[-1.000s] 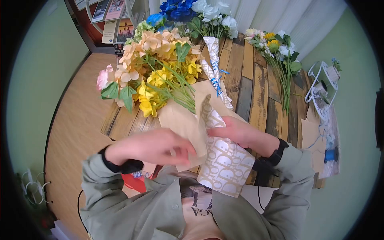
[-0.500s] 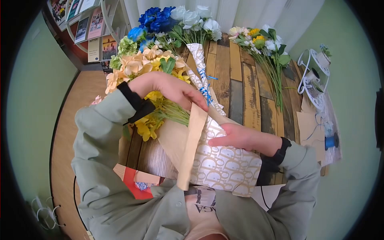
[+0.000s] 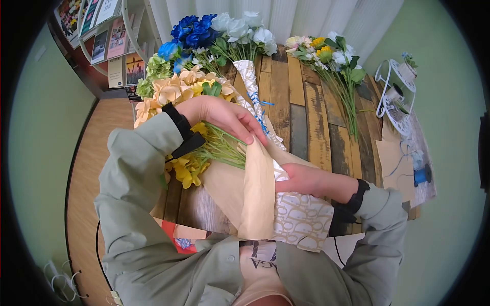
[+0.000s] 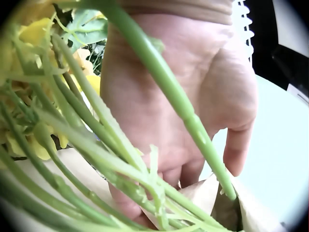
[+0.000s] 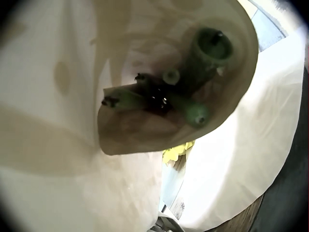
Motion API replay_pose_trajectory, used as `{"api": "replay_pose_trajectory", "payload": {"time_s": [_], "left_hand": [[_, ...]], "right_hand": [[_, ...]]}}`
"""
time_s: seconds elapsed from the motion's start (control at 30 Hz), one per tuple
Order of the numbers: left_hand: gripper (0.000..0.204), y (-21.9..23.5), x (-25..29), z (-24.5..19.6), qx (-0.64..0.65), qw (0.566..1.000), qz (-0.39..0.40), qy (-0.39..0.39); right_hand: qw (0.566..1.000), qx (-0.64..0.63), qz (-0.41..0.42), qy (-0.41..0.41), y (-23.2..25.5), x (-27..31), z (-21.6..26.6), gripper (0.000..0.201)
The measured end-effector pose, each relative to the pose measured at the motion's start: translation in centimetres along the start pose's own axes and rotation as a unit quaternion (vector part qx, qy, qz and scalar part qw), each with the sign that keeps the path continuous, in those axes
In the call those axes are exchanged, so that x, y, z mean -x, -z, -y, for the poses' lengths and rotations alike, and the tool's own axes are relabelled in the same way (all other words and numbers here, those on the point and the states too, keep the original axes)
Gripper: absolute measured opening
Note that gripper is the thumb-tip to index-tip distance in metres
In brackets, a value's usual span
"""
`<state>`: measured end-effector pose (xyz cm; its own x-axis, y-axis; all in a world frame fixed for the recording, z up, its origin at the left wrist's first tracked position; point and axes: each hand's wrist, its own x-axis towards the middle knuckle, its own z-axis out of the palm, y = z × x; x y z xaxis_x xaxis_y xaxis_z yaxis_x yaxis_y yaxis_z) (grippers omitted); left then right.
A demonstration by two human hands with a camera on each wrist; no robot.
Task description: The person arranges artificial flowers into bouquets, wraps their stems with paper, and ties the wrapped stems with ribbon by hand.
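In the head view, wrapping paper (image 3: 303, 219), white with gold lettering outside and plain tan inside, is rolled around green stems (image 3: 224, 153) of yellow flowers (image 3: 186, 171). My left hand (image 3: 227, 120) pinches the top corner of a tan flap (image 3: 258, 199) between thumb and fingers; in the left wrist view a thick stem (image 4: 169, 92) crosses in front of the palm. My right hand (image 3: 301, 179) grips the rolled part, its fingertips hidden beneath the flap. Cut stem ends (image 5: 212, 46) show inside the paper tube in the right wrist view.
Peach flowers (image 3: 171, 89) and blue flowers (image 3: 196, 30) lie at the back left, beside a paper-wrapped bouquet tied with blue ribbon (image 3: 255, 97). Loose stemmed flowers (image 3: 342, 81) lie farther right. A white wire stand (image 3: 395, 97) and a blue spool (image 3: 421, 176) are at the right edge.
My left hand has risen from the paper's left side to its upper corner. The tan flap has come over to the right, across the patterned paper and my right fingers. My right hand keeps its grip.
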<state>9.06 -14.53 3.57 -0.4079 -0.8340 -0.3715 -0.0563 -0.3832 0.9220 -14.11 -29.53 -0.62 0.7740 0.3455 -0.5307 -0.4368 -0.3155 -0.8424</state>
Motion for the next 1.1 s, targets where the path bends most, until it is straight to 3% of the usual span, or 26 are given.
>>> {"api": "replay_pose_trajectory", "payload": {"time_s": [0.07, 0.13, 0.23, 0.3, 0.33, 0.37, 0.4, 0.43, 0.47, 0.5, 0.57, 0.6, 0.67, 0.7, 0.77, 0.8, 0.87, 0.93, 1.0, 1.03, 1.1], "left_hand": [[0.041, 0.0, 0.7, 0.1, -0.029, 0.999, -0.004, -0.042], [0.04, -0.3, 1.6, 0.1, 0.103, 0.992, -0.068, -0.033], [0.04, -1.2, 1.7, -0.5, 0.103, 0.99, -0.077, -0.062], [0.039, -1.6, 1.6, -1.1, 0.109, 0.988, -0.083, -0.072], [0.037, -1.5, 1.6, -1.5, 0.022, 0.997, -0.061, -0.044], [0.036, -1.4, 1.6, -1.8, -0.066, 0.997, -0.039, -0.016], [0.036, -1.3, 1.8, -2.1, -0.065, 0.997, -0.038, -0.016], [0.03, -1.4, 2.0, -2.7, -0.166, 0.984, -0.049, -0.031], [0.026, -1.6, 2.2, -3.1, -0.266, 0.961, -0.058, -0.046], [0.026, -1.9, 2.6, -3.4, -0.265, 0.961, -0.057, -0.046], [0.012, -2.5, 4.1, -3.4, -0.444, 0.879, -0.145, -0.098], [0.012, -3.1, 4.8, -3.2, -0.443, 0.879, -0.145, -0.097], [0.009, -5.1, 6.3, -2.1, -0.532, 0.768, -0.294, -0.203], [0.009, -5.9, 7.3, -1.5, -0.532, 0.769, -0.292, -0.201], [0.013, -7.2, 9.6, -0.2, -0.628, 0.652, -0.412, -0.101], [0.013, -7.5, 10.7, 0.5, -0.63, 0.654, -0.408, -0.097], [0.014, -8.6, 12.0, 0.6, -0.45, 0.692, -0.55, -0.123], [0.014, -10.2, 10.5, -0.3, -0.45, 0.699, -0.545, -0.11], [0.01, -11.8, 6.7, -1.8, -0.525, 0.695, -0.452, -0.192], [0.01, -11.9, 5.5, -1.8, -0.523, 0.695, -0.456, -0.19], [0.018, -11.2, 3.8, -0.9, -0.53, 0.751, -0.362, -0.152]], "right_hand": [[1.0, 0.003, -0.009, -0.003, -0.2, -0.2, -0.3, 0.056], [1.0, 0.009, -0.014, -0.005, -0.5, -0.2, 0.1, 0.057], [0.998, -0.031, -0.012, 0.049, -1.0, 0.4, 1.6, 0.057], [0.998, -0.057, 0.025, 0.004, -0.8, 0.4, 2.1, 0.058], [0.998, -0.056, 0.026, 0.004, -0.8, 0.5, 2.5, 0.058], [0.999, -0.006, 0.008, -0.047, -0.7, 0.7, 3.0, 0.057], [0.994, 0.044, -0.01, -0.098, -0.6, 0.7, 3.2, 0.055], [0.994, 0.043, -0.009, -0.098, -0.7, 0.7, 3.1, 0.055], [0.999, 0.004, 0.002, -0.041, -0.9, 0.7, 3.0, 0.054], [0.999, -0.035, 0.014, 0.016, -1.1, 0.6, 2.9, 0.054], [1.0, -0.007, -0.007, -0.026, -0.7, 0.5, 2.1, 0.053], [0.997, 0.02, -0.026, -0.066, -0.5, 0.5, 1.9, 0.053], [0.998, -0.052, 0.005, -0.047, -0.6, 0.9, 2.3, 0.054], [0.991, -0.122, 0.036, -0.028, -0.6, 1.1, 2.5, 0.056], [0.995, -0.087, 0.021, -0.035, -0.4, 1.2, 2.7, 0.056], [0.998, -0.048, 0.005, -0.044, -0.4, 1.2, 2.7, 0.057], [0.999, -0.003, -0.006, -0.048, -0.3, 1.4, 2.9, 0.056], [0.997, 0.048, -0.014, -0.06, -0.2, 0.9, 2.9, 0.056], [0.997, 0.041, -0.008, -0.066, -0.1, 0.4, 2.6, 0.054], [0.999, -0.022, 0.01, -0.027, -0.4, 0.4, 2.7, 0.05], [1.0, -0.018, 0.01, -0.013, -0.8, 0.9, 3.4, 0.047]]}}
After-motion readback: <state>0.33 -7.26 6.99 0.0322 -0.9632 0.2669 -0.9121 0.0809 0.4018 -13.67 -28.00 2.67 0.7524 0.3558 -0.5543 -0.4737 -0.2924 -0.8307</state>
